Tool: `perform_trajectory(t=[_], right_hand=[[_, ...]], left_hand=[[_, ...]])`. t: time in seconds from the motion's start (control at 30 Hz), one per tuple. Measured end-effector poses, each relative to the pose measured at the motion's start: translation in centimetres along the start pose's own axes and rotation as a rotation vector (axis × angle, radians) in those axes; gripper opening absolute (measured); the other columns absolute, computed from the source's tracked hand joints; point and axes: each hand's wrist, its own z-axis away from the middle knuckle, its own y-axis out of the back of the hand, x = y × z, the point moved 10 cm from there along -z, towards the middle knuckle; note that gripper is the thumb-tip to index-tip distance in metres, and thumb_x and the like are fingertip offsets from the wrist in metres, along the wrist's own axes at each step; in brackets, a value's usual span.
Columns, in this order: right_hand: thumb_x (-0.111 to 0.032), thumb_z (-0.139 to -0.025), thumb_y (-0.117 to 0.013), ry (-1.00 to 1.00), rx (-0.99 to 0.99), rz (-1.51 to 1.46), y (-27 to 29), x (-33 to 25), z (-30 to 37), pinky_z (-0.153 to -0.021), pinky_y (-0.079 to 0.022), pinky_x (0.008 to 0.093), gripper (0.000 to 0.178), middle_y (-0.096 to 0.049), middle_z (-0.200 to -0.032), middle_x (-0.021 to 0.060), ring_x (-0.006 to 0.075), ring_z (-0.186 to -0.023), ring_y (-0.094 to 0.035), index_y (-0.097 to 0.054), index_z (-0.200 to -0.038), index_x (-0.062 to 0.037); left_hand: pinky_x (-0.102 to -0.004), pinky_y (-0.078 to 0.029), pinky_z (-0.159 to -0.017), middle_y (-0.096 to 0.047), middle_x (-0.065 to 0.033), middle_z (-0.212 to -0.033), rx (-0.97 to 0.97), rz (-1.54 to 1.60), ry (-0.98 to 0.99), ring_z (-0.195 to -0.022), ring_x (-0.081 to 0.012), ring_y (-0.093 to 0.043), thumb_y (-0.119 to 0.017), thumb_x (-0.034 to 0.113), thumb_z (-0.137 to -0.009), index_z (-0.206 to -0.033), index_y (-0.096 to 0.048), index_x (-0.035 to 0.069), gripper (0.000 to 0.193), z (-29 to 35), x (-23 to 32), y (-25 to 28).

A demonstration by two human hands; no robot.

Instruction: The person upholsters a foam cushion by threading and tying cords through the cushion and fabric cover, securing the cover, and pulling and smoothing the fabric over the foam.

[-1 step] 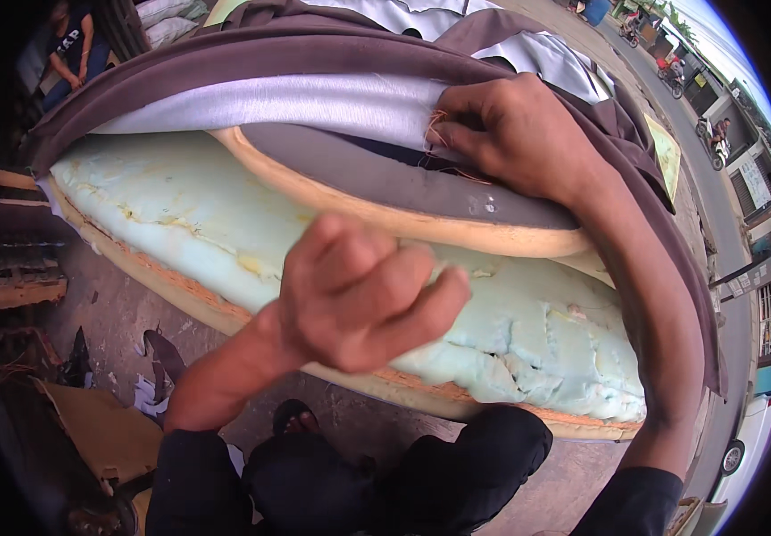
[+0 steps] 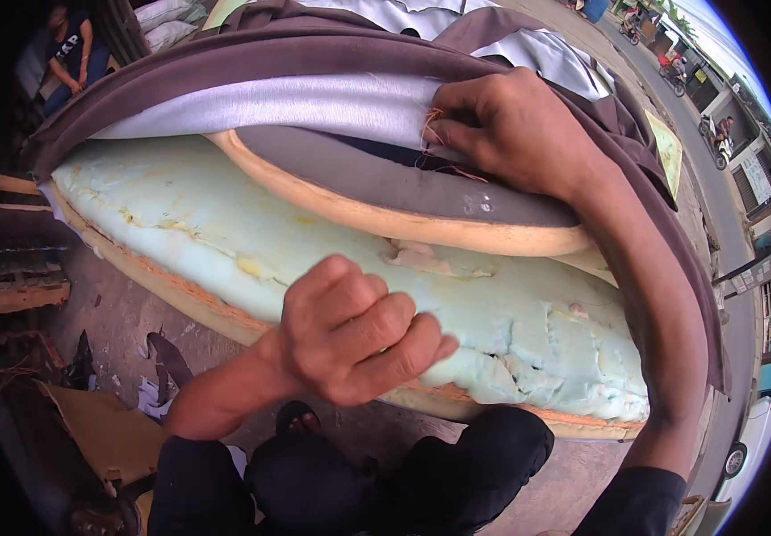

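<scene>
My right hand (image 2: 519, 134) reaches over from the right, thumb and fingers pinched at the edge of a brown fabric cover (image 2: 314, 55) whose silvery-white underside (image 2: 314, 105) is folded up. Loose orange thread (image 2: 433, 119) shows at those fingertips. Below lies a long pad with a grey top (image 2: 341, 170) and a tan foam edge. Under that is a bulky pale-green foam cushion (image 2: 198, 192), cracked and torn toward its right end. My left hand (image 2: 359, 330) is curled into a fist above the cushion's near side; whatever its fingers hold is hidden.
Wooden pieces (image 2: 15, 299) and a sheet of brown cardboard (image 2: 104, 429) are at the left, with scraps (image 2: 153, 393) on the floor. A person (image 2: 77, 54) sits at the far left. Motorcycles (image 2: 716, 143) and a white car (image 2: 747, 447) are along the street at right.
My left fist has moved down, toward me, and its fingers are curled tighter. The right hand's pinch on the fabric edge stays nearly the same.
</scene>
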Motion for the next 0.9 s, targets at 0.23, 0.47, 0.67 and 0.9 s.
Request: perform_trajectory(t=[0.23, 0.47, 0.67, 0.9], right_hand=[[-0.024, -0.086, -0.074, 0.078, 0.090, 0.113, 0.1, 0.0, 1.1, -0.076, -0.059, 0.0506, 0.020, -0.071, -0.076, 0.0225, 0.0419, -0.076, -0.072, -0.076, -0.088, -0.0038], [-0.026, -0.094, -0.072, 0.134, 0.163, 0.147, 0.9, -0.8, 0.3, -0.069, -0.052, 0.0489, 0.023, -0.067, -0.074, 0.0204, 0.0423, -0.073, -0.067, -0.072, -0.091, -0.0037], [-0.026, -0.094, -0.068, 0.061, 0.210, 0.252, 2.5, -1.6, 0.6, -0.074, -0.058, 0.0508, 0.024, -0.071, -0.072, 0.0202, 0.0407, -0.073, -0.071, -0.076, -0.087, -0.0047], [-0.027, -0.093, -0.067, 0.039, 0.186, 0.263, 2.4, -1.8, 0.4, -0.075, -0.058, 0.0521, 0.025, -0.070, -0.073, 0.0221, 0.0426, -0.074, -0.071, -0.077, -0.088, -0.0047]], left_hand=[[-0.0481, -0.054, -0.086, -0.074, -0.0221, -0.104, -0.649, 0.095, 0.794, -0.099, -0.0418, -0.070, -0.071, 0.014, -0.093, -0.111, -0.074, -0.003, 0.025, 5.7, -9.6, -8.3], [-0.0472, -0.054, -0.089, -0.076, -0.0193, -0.107, -0.380, 0.175, 0.912, -0.102, -0.0399, -0.071, -0.078, 0.017, -0.089, -0.113, -0.074, -0.001, 0.031, 5.1, -12.6, -11.3], [-0.0514, -0.045, -0.087, -0.075, -0.0116, -0.095, -0.074, -0.222, 0.510, -0.098, -0.0364, -0.069, -0.080, 0.012, -0.081, -0.100, -0.076, 0.008, 0.020, 2.1, -10.6, -9.0], [-0.0567, -0.039, -0.090, -0.073, -0.0138, -0.107, 0.107, -0.019, 1.139, -0.111, -0.0375, -0.064, -0.081, 0.018, -0.084, -0.103, -0.075, 0.008, 0.023, 6.3, -14.0, -11.2]])
